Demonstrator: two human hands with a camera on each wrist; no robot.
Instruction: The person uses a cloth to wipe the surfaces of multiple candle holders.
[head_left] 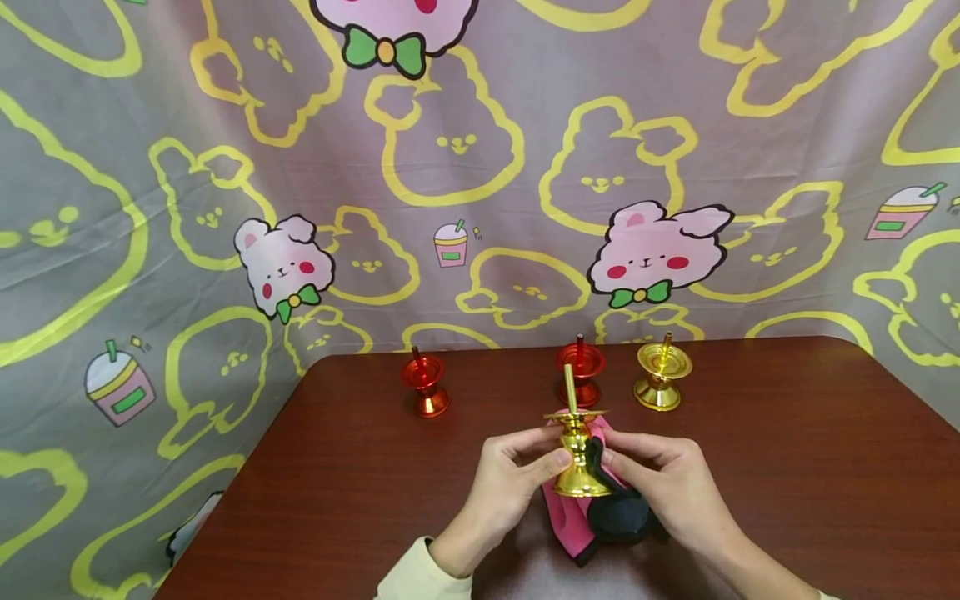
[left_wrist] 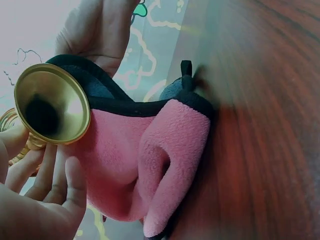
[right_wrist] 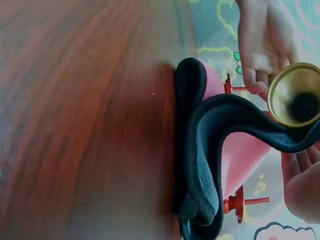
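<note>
In the head view, my left hand grips a gold candle holder around its stem. The holder stands nearly upright above the table, its spike pointing up. My right hand pinches a pink fleece cloth with dark edging against the holder's right side. Lower folds of the cloth hang toward the tabletop. In the left wrist view, the holder's hollow base faces the camera, with the pink cloth next to it. The right wrist view shows the cloth's dark inner side.
Farther back on the brown table stand a red candle holder at left, another red one partly behind the held holder, and a gold one. A patterned curtain hangs behind the table.
</note>
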